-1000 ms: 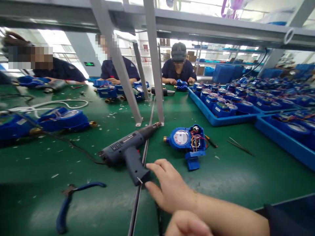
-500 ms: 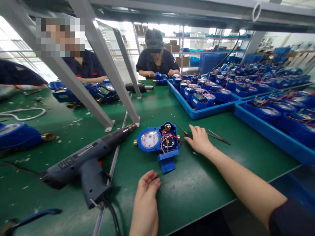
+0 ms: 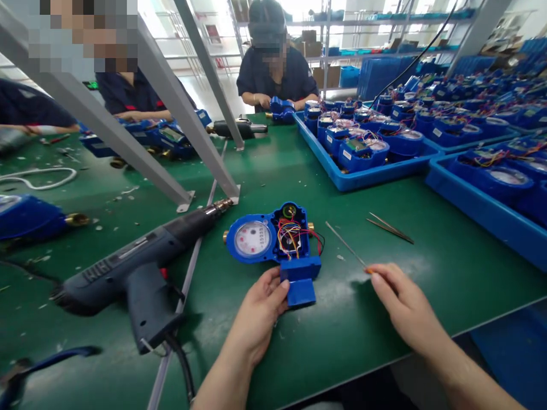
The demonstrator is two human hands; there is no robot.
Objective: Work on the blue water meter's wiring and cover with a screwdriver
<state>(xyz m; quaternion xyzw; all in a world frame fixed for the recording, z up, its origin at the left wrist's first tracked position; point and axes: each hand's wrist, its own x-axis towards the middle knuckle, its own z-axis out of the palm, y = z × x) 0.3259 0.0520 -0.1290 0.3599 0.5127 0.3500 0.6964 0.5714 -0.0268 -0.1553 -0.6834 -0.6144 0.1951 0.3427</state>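
A blue water meter (image 3: 250, 240) lies on the green table in front of me, its round dial to the left and its wiring compartment (image 3: 291, 233) open on the right. Attached near its front side is a blue plastic cover (image 3: 301, 291). My left hand (image 3: 256, 316) pinches this cover at its left edge, thumb on top. To the right, my right hand (image 3: 401, 302) is closed on a thin screwdriver (image 3: 347, 246) by its orange handle; the shaft points up and left toward the meter without touching it. Metal tweezers (image 3: 391, 229) lie beyond that hand.
A heat gun (image 3: 147, 270) with a thick cord rests at left, by slanted metal posts (image 3: 209, 102). Blue trays (image 3: 342, 181) full of meters stand at the right. Blue-handled pliers (image 3: 64, 359) lie front left. Co-workers (image 3: 276, 74) sit across the table.
My right hand has picked up the screwdriver and drawn it toward me and right. My left hand has moved forward and taken hold of the meter's cover. The view has tilted down.
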